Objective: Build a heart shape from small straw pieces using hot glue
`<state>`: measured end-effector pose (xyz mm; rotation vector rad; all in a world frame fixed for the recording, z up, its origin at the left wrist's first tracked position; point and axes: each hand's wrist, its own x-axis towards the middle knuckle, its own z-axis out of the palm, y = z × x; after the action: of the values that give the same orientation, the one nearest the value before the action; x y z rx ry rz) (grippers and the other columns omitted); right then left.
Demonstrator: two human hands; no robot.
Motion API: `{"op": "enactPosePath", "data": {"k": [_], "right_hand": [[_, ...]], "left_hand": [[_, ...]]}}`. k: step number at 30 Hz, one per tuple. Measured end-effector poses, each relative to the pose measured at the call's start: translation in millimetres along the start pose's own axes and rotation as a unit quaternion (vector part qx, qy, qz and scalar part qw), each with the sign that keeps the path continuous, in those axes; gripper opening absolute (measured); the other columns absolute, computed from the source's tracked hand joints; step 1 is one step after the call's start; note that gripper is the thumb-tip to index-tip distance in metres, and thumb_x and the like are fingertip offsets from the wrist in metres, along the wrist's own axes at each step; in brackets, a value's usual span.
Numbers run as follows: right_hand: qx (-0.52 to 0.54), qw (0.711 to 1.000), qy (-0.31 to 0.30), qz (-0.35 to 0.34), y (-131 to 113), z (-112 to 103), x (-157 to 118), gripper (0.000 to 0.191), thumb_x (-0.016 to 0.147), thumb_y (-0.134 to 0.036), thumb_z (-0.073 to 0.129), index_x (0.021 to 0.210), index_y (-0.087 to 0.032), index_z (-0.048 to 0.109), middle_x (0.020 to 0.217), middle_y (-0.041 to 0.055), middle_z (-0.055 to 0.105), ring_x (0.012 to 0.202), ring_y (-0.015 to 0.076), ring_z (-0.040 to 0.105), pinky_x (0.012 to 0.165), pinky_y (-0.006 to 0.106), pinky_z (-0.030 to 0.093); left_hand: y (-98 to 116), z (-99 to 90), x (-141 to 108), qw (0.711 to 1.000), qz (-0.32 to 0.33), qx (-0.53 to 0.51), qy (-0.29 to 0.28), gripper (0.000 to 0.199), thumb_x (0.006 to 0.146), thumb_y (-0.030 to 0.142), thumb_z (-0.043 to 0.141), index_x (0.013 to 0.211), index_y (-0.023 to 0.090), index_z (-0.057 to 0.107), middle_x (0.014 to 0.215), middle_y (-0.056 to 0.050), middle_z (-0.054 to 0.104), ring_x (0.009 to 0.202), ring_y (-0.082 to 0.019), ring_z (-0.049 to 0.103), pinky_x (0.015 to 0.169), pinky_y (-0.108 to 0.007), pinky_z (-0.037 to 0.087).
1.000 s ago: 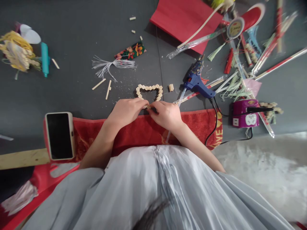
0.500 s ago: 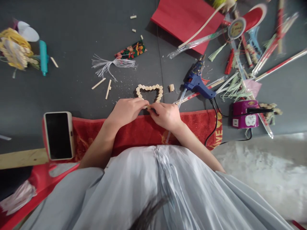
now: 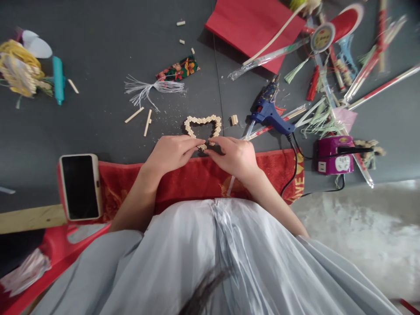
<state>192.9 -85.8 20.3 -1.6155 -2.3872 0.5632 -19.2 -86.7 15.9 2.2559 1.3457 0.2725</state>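
Observation:
A heart-like outline [image 3: 203, 119] built from small cream pieces lies on the grey table in front of me. My left hand [image 3: 173, 151] pinches its lower left end, thumb and forefinger meeting at the small pieces near the tip. Just across from it is my right hand [image 3: 233, 154], forefinger and thumb spread apart beside the lower right end. A gap shows between the fingertips there, and nothing is visibly gripped. Right of the outline stands a small bundle of cream sticks [image 3: 234, 120]. The blue glue gun [image 3: 271, 116] rests further right.
A red towel [image 3: 183, 183] runs along the table's front edge, with a phone [image 3: 80, 186] at its left. Behind are white threads [image 3: 157, 87], loose sticks [image 3: 134, 114] and red paper [image 3: 249, 30]. At right are a purple power socket [image 3: 334, 155], cords, tassels and a ribbon spool [image 3: 346, 24].
My right thumb and forefinger have spread apart and drawn slightly right, exposing the lower ends of the outline. My left hand keeps its pinch almost in place.

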Motion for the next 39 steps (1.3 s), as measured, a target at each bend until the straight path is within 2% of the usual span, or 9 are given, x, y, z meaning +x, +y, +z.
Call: {"op": "enactPosePath", "data": {"k": [6,10,15,19,23,26,30,34,39], "right_hand": [[0.030,0.999,0.008,-0.008,8.7,-13.1,-3.3,0.027,0.088,-0.035,0.060,0.103,-0.020,0.077,0.075,0.0034,0.073,0.061,0.0147,0.060,0.059,0.026,0.037],[0.023,0.999,-0.020,-0.009,1.1,-9.3,-1.3,0.026,0.089,-0.034,0.059,0.104,-0.020,0.076,0.077,0.0043,0.074,0.068,0.0167,0.064,0.061,0.026,0.037],[0.012,1.000,-0.029,-0.001,-7.6,-3.9,1.6,0.026,0.089,-0.036,0.060,0.105,-0.021,0.075,0.083,0.0042,0.076,0.072,0.0178,0.067,0.060,0.027,0.035],[0.036,0.999,0.012,-0.014,-2.8,-8.7,-0.6,0.027,0.092,-0.039,0.055,0.096,-0.019,0.074,0.078,0.0038,0.074,0.064,0.0141,0.061,0.059,0.026,0.034],[0.034,0.999,0.037,-0.003,3.0,-15.8,-3.1,0.041,0.095,-0.043,0.044,0.062,-0.020,0.054,0.055,0.0000,0.054,0.051,0.0105,0.042,0.053,0.026,0.025],[0.038,0.998,0.040,0.008,4.0,-18.2,-3.8,0.044,0.096,-0.041,0.037,0.057,-0.022,0.034,0.050,-0.0017,0.041,0.049,0.0100,0.031,0.051,0.026,0.020],[0.047,0.998,0.032,0.013,4.4,-17.7,-4.5,0.042,0.095,-0.041,0.036,0.059,-0.023,0.027,0.051,-0.0020,0.038,0.049,0.0104,0.030,0.051,0.026,0.020],[0.040,0.999,0.012,0.008,6.2,-16.1,-5.4,0.040,0.094,-0.041,0.037,0.059,-0.023,0.029,0.051,-0.0015,0.040,0.050,0.0108,0.030,0.052,0.026,0.021],[0.035,0.999,0.028,0.026,9.5,-16.1,-6.5,0.040,0.094,-0.043,0.037,0.060,-0.023,0.029,0.051,-0.0014,0.042,0.050,0.0111,0.033,0.052,0.026,0.021]], "left_hand": [[2.9,-5.3,-1.6,0.999,-0.025,-0.027,0.012,0.040,0.092,0.027,0.049,0.127,0.022,0.068,0.090,-0.002,0.076,0.076,-0.015,0.069,0.074,-0.025,0.049],[2.5,-11.2,-2.9,0.997,-0.068,-0.039,0.010,0.039,0.085,0.022,0.049,0.121,0.021,0.065,0.065,0.004,0.059,0.059,-0.011,0.055,0.065,-0.024,0.043],[0.0,-14.0,-4.3,0.992,-0.115,-0.029,0.045,0.008,0.077,0.017,0.050,0.080,0.021,0.056,0.062,0.005,0.051,0.056,-0.011,0.046,0.060,-0.025,0.036],[-1.9,-14.2,-4.9,0.992,-0.094,0.014,0.077,0.026,0.073,0.012,0.049,0.060,0.022,0.029,0.061,0.002,0.046,0.058,-0.012,0.041,0.058,-0.028,0.030],[-2.9,-14.0,-5.2,0.992,-0.099,0.049,0.066,0.032,0.072,0.011,0.048,0.058,0.021,0.021,0.059,0.001,0.042,0.058,-0.013,0.040,0.055,-0.030,0.026],[-3.1,-12.8,-6.0,0.990,-0.106,0.075,0.058,0.026,0.075,0.012,0.048,0.056,0.021,0.032,0.060,0.000,0.049,0.058,-0.013,0.045,0.055,-0.030,0.027],[-2.0,-12.1,-7.5,0.984,-0.143,0.079,0.071,0.021,0.080,0.015,0.049,0.089,0.023,0.065,0.070,0.001,0.065,0.061,-0.014,0.055,0.059,-0.027,0.036],[-0.7,-13.1,-8.2,0.981,-0.156,0.083,0.079,0.050,0.083,0.014,0.046,0.128,0.024,0.063,0.083,0.001,0.073,0.067,-0.013,0.062,0.065,-0.026,0.042],[-0.6,-11.7,-8.9,0.982,-0.141,0.098,0.079,0.049,0.086,0.015,0.046,0.130,0.024,0.065,0.096,-0.001,0.076,0.077,-0.015,0.068,0.066,-0.026,0.044]]}}
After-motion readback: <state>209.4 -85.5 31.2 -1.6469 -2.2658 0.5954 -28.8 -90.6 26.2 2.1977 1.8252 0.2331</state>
